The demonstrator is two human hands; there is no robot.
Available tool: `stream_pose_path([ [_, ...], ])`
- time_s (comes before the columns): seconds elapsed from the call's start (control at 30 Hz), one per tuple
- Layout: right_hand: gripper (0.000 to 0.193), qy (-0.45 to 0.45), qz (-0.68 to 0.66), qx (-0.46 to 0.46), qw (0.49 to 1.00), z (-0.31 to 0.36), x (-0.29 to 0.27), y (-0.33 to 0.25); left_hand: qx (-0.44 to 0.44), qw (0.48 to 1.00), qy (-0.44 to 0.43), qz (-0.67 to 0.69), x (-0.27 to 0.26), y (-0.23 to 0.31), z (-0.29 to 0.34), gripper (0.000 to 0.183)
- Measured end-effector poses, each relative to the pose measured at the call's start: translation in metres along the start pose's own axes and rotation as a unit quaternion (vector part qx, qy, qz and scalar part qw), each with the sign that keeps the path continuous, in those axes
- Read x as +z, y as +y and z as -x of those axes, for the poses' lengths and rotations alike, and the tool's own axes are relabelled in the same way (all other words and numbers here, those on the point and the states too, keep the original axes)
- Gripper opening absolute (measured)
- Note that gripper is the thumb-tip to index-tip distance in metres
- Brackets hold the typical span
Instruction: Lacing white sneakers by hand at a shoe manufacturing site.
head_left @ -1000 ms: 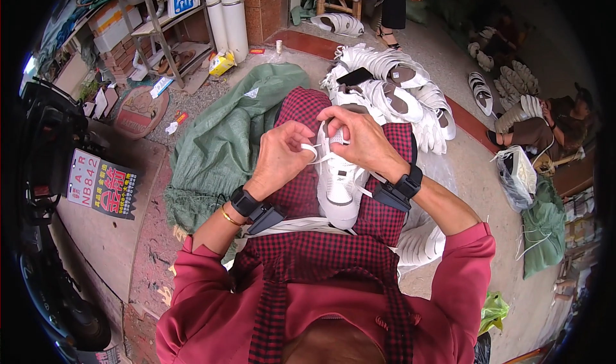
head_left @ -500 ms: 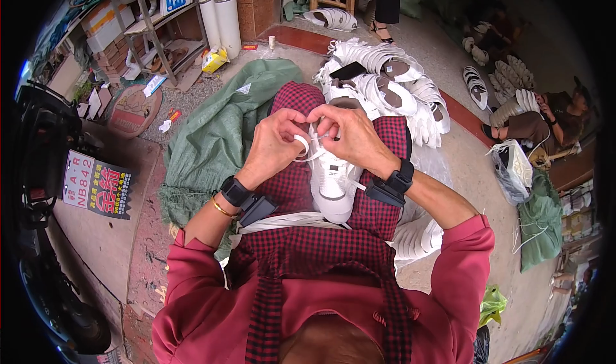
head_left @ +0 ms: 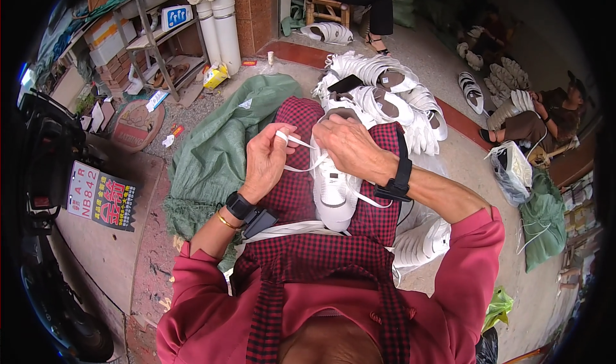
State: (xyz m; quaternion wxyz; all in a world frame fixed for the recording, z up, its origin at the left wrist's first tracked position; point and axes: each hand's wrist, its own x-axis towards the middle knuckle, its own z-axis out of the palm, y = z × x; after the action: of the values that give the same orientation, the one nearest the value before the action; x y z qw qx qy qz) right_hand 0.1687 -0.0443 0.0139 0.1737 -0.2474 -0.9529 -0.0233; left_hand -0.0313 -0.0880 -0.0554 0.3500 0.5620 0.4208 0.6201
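Pinching white lace (head_left: pixel 303 143) between closed fingertips of left hand (head_left: pixel 265 157), curling right hand (head_left: pixel 350 146) over white shoe (head_left: pixel 333 197) on apron-covered lap (head_left: pixel 289 194), exact hold hidden; could kink white lace through uneven tugging.

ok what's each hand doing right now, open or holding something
Left hand: closed, pinching a white lace.
Right hand: curled over the white shoe; its grip cannot be told.

"How's the light?"
"Soft, diffuse daylight; shadows are faint, and the white sneaker (head_left: pixel 333 197) looks bright."
"And the edges?"
"Black at both sides, the red floor strip (head_left: pixel 298 53) bowed; the upper right sinks into gloom."
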Motion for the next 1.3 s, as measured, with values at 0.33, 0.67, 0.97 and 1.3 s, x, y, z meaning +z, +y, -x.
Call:
stream_pose_path([
  [0.33,0.014,0.077,0.163,0.172,0.969,0.096,-0.124,0.086,0.028,0.999,0.026,-0.019,0.002,-0.007,-0.001,0.032],
  [0.67,0.022,0.097,-0.003,0.211,0.973,0.137,-0.068,0.103,0.103,0.975,-0.053,-0.191,-0.006,0.027,0.01,0.02],
  [0.97,0.032,-0.065,-0.235,0.128,0.961,0.05,-0.037,0.053,0.278,0.893,-0.19,-0.298,0.032,0.045,-0.017,0.007],
  [1.3,0.033,-0.165,-0.305,0.115,0.931,0.041,-0.035,0.079,0.247,0.872,-0.233,-0.353,0.045,0.046,-0.042,0.005],
])
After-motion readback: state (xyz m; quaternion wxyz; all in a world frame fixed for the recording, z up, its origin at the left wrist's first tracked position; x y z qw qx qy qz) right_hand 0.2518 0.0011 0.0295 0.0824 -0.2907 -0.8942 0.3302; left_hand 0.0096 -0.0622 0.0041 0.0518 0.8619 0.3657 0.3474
